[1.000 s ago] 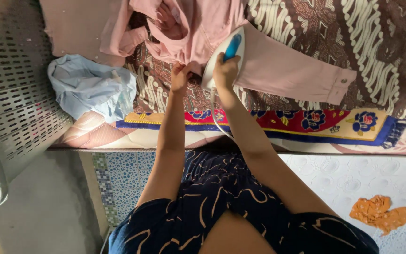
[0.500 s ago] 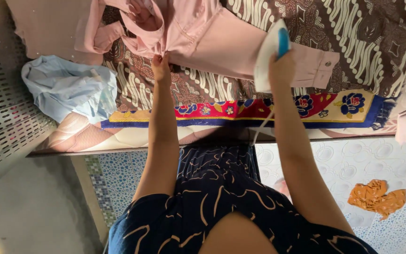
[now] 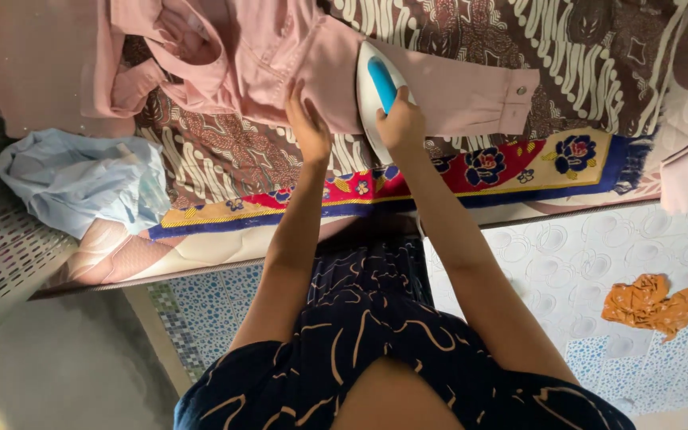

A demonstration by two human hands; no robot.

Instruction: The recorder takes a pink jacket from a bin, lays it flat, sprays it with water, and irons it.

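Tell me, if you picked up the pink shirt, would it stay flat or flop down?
The pink shirt would probably flop: its collar end already lies bunched and folded. It looks thin and likely light. The left hand presses it flat beside the iron, which suggests it slides or wrinkles easily on the patterned cloth.

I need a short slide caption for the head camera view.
Right hand presses a white iron on a pink shirt; left hand holds it flat.

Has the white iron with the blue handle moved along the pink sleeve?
Yes. The white iron moved from near the sleeve's buttoned cuff back toward the shoulder.
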